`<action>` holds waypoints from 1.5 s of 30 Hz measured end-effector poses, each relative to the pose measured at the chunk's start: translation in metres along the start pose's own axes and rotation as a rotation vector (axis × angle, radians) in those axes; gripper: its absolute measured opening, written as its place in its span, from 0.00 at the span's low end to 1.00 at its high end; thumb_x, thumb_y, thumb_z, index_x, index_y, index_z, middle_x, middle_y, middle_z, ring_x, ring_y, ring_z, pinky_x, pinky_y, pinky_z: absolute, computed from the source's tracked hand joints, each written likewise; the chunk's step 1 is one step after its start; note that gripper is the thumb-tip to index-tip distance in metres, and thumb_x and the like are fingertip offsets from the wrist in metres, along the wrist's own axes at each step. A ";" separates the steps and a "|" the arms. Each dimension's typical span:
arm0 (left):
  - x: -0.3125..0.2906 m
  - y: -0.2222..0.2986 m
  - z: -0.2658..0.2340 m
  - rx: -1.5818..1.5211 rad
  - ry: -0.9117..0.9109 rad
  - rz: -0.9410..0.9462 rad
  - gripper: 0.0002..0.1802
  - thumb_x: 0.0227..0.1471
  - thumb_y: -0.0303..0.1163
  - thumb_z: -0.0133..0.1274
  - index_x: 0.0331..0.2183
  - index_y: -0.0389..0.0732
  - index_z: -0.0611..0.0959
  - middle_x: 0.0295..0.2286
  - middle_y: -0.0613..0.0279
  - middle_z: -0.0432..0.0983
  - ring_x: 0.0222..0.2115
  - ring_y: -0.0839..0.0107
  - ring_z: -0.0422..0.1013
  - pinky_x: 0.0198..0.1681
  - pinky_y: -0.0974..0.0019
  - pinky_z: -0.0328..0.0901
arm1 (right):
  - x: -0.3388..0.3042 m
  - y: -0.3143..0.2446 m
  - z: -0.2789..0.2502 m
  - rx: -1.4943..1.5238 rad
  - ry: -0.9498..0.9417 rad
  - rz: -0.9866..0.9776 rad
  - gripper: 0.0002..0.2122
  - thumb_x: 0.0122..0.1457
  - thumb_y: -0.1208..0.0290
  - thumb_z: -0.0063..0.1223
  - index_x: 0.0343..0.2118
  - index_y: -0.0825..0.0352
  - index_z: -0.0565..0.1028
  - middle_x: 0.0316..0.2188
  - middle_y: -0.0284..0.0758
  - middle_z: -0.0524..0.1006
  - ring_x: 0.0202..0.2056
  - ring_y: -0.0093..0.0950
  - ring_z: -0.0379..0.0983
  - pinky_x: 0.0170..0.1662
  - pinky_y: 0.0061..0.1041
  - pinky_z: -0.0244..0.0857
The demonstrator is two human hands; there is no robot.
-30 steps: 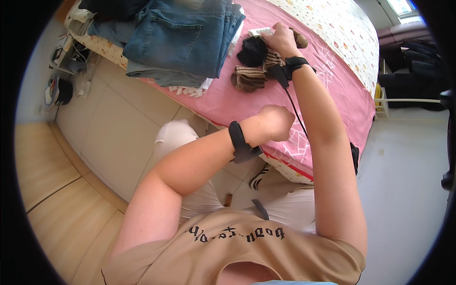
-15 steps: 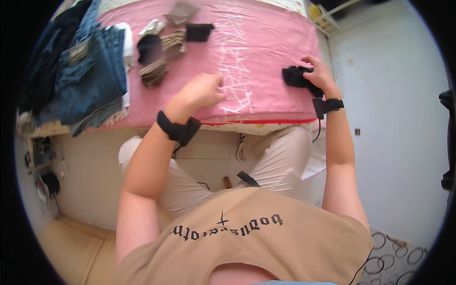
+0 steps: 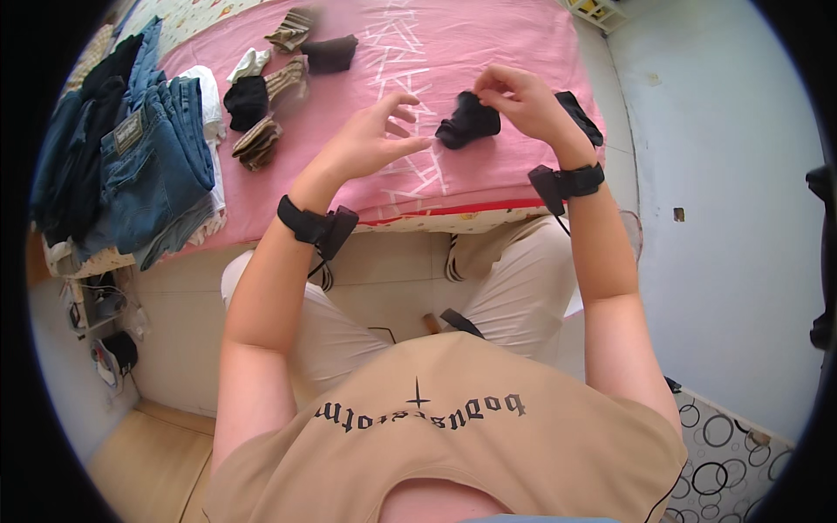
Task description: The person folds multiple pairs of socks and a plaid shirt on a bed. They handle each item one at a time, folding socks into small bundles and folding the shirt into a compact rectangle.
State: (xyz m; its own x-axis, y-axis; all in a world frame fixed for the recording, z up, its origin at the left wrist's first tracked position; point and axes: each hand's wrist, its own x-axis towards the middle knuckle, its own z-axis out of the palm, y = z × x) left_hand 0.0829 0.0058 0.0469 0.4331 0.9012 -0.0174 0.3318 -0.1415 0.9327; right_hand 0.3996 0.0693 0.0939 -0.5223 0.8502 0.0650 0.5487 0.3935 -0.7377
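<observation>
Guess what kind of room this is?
Probably a bedroom at home: a bed with a pink sheet, stacked jeans at its left end, and rolled socks laid out on it.

Head camera looks steeply down, close above the bed point(image 3: 488, 52).

- Right hand point(image 3: 523, 103) pinches a black sock point(image 3: 469, 122) above the pink bed point(image 3: 488, 44).
- Left hand point(image 3: 370, 139) open, fingers spread, just beside the sock.
- Folded jeans point(image 3: 153, 166) lie far left.
</observation>
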 end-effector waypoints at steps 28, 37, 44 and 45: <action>0.008 -0.025 -0.023 0.278 0.109 -0.187 0.36 0.48 0.47 0.76 0.51 0.32 0.84 0.42 0.51 0.85 0.39 0.63 0.82 0.46 0.61 0.76 | 0.003 -0.017 0.040 0.085 -0.120 0.202 0.20 0.68 0.70 0.65 0.61 0.63 0.75 0.46 0.34 0.83 0.47 0.24 0.80 0.51 0.27 0.75; 0.022 -0.020 0.019 0.578 0.369 0.051 0.49 0.40 0.60 0.77 0.56 0.37 0.83 0.49 0.52 0.80 0.53 0.51 0.77 0.57 0.51 0.73 | 0.011 0.027 0.078 0.396 0.096 0.436 0.21 0.72 0.67 0.59 0.65 0.64 0.72 0.53 0.35 0.80 0.50 0.25 0.78 0.49 0.26 0.75; 0.040 -0.028 0.051 0.657 0.374 0.059 0.39 0.50 0.49 0.73 0.57 0.37 0.82 0.50 0.49 0.80 0.53 0.48 0.76 0.57 0.50 0.72 | 0.017 0.036 0.101 0.650 -0.032 0.378 0.15 0.70 0.72 0.59 0.57 0.70 0.80 0.39 0.27 0.81 0.35 0.15 0.75 0.35 0.21 0.71; 0.046 -0.030 0.050 0.619 0.403 0.099 0.35 0.50 0.47 0.72 0.54 0.37 0.84 0.47 0.49 0.82 0.50 0.47 0.78 0.54 0.50 0.73 | 0.015 0.033 0.101 0.629 -0.028 0.348 0.15 0.71 0.71 0.59 0.57 0.69 0.79 0.41 0.27 0.81 0.38 0.15 0.75 0.39 0.20 0.71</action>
State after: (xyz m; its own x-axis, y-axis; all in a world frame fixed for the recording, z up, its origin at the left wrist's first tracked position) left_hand 0.1350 0.0310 -0.0004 0.1838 0.9358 0.3010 0.7702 -0.3273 0.5474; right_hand 0.3435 0.0595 0.0028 -0.4068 0.8772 -0.2551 0.2109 -0.1815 -0.9605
